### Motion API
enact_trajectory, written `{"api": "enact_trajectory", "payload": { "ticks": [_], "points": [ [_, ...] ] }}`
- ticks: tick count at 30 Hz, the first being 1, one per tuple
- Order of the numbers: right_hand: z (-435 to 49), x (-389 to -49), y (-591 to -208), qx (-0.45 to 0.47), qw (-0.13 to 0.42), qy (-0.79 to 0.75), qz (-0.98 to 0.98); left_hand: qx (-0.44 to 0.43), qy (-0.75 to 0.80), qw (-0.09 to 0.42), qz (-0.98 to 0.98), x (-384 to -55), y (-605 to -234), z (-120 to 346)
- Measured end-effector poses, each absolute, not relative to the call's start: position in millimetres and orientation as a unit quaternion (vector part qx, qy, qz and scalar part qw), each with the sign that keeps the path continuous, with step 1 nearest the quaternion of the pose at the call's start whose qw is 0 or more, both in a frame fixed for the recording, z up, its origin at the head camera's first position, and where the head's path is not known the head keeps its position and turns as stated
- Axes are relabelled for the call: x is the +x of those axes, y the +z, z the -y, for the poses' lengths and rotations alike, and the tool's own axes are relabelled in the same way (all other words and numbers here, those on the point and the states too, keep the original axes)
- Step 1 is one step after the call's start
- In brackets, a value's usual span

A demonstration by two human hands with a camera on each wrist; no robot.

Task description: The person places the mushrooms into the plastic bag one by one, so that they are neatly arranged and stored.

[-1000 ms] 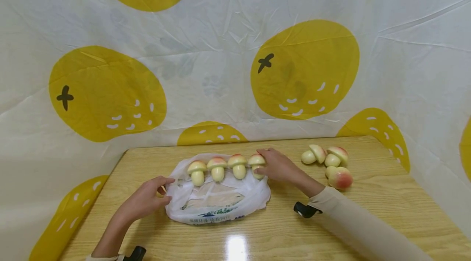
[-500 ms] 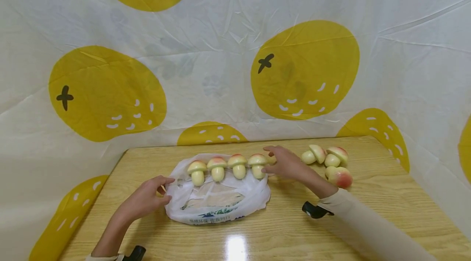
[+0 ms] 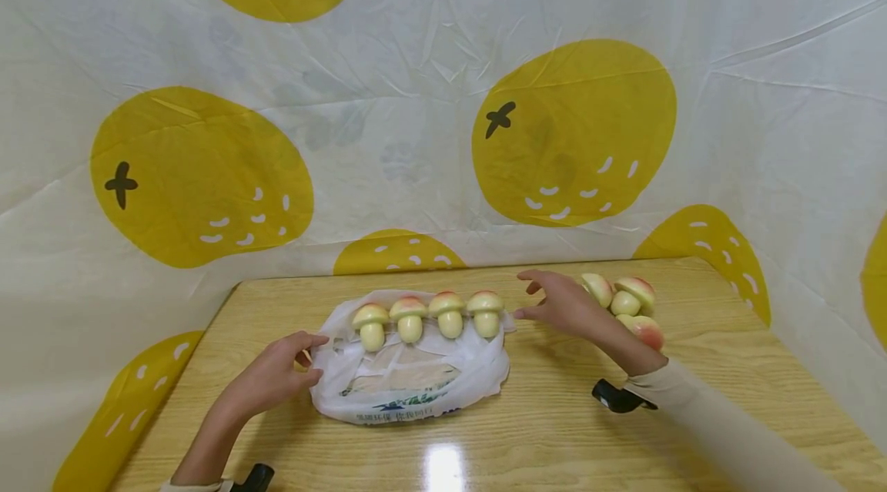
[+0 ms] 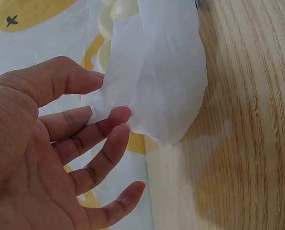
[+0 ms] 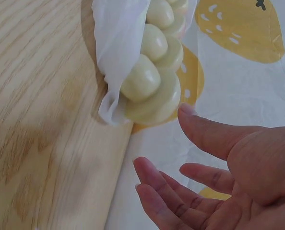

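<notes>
A white plastic bag (image 3: 409,399) with printed lettering lies on the table. Several mushroom-shaped pieces, cream with pinkish caps, stand in a row along its far side; the rightmost mushroom (image 3: 486,313) is nearest my right hand (image 3: 564,309). That hand holds nothing, its thumb and fingers spread apart just right of the bag. My left hand (image 3: 273,374) is at the bag's left edge, fingers loosely bent and thumb apart. In the left wrist view its fingertips (image 4: 121,115) touch the thin bag (image 4: 154,72). In the right wrist view, bag film partly covers the mushrooms (image 5: 142,79).
Three more mushrooms lie in a cluster at the table's right; one, a mushroom (image 3: 597,289), is partly hidden behind my right hand. The wooden table (image 3: 554,446) ends at a white curtain (image 3: 402,153) printed with yellow fruit, which hangs behind and at both sides.
My right hand has let go of the rightmost mushroom and drawn away to the right, toward the cluster. That mushroom stays in the row. The left hand has hardly moved.
</notes>
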State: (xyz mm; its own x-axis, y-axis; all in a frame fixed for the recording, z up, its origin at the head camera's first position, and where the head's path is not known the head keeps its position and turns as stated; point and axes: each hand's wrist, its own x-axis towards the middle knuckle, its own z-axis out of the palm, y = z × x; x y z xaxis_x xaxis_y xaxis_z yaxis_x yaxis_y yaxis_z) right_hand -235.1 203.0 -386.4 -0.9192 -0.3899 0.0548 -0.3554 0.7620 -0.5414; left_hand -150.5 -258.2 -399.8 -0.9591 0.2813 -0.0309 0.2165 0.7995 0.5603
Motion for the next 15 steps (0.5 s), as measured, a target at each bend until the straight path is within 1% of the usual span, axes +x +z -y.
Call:
{"api": "enact_trajectory", "payload": {
  "ticks": [15],
  "points": [
    [-234, -238, -384, -0.169, 0.017, -0.282, -0.944, 0.133, 0.296, 0.063, -0.944, -152, -401, 261]
  ]
}}
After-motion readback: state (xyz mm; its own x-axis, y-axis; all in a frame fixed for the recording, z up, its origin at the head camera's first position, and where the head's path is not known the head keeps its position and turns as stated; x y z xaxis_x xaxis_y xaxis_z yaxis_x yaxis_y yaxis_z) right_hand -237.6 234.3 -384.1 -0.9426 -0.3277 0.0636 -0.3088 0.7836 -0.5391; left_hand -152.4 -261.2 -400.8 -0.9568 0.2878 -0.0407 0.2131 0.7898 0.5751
